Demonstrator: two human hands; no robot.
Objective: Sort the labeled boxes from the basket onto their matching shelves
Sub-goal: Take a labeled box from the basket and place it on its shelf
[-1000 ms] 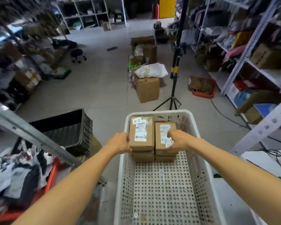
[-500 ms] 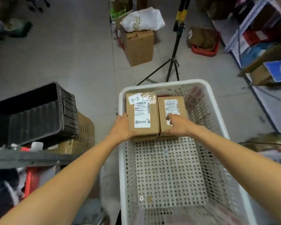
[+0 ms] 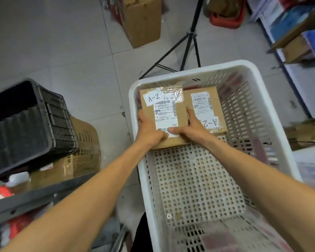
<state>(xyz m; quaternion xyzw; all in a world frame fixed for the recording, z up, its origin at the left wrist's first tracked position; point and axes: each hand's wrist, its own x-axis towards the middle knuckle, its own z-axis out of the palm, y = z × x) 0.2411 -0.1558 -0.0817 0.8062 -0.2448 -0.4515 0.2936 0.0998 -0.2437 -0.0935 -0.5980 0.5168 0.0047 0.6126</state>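
Evidently early: my left hand (image 3: 149, 130) and right hand (image 3: 191, 128) clasp one A-2 box (image 3: 164, 106), its neighbour (image 3: 204, 104) waiting in the basket (image 3: 189, 69).

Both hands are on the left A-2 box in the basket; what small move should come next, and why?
Probably lift the left box straight up, clear of the white basket. The left hand grips its outer edge; the right hand has fingers between it and the right box, thumb on top, so the grasp looks set. Its label reads A-2.
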